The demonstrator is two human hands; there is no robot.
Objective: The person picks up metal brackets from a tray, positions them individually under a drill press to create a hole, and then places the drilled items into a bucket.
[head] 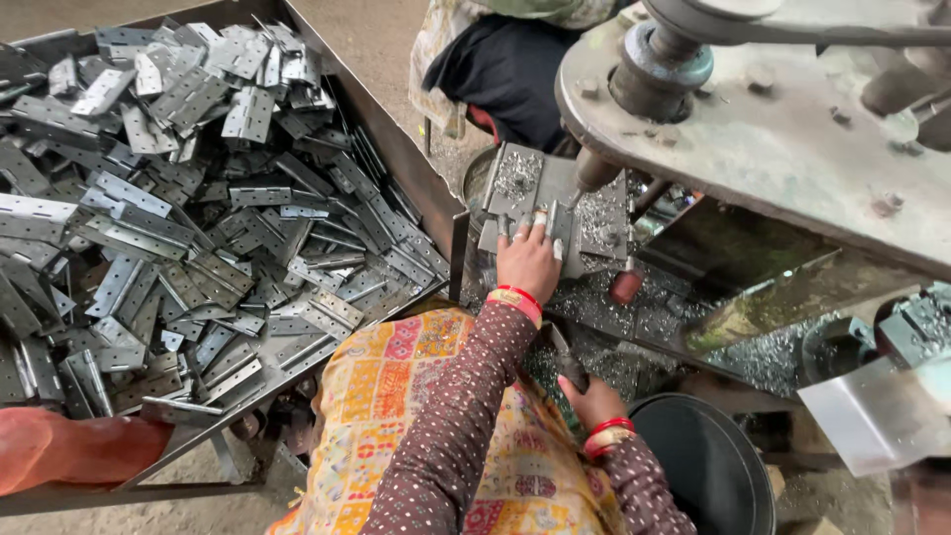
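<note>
Nearest, right hand (591, 401) curled tight round a dark lever handle (569, 364), fingers fully wrapped, just above the black bucket (708, 461). Further out, left hand (529, 260) laid flat, fingers spread and pressing a grey metal hinge (530, 203) onto the drill plate, right beneath the drill bit (592, 176). Judged as the drilling step: piece seated, feed about to bite. Next calls for a steady pull on the lever and fingertips kept clear of the bit. Beyond and leftward, tray (396, 149) heaped with more hinges; metal shavings (634, 307) strewn round the fixture.
</note>
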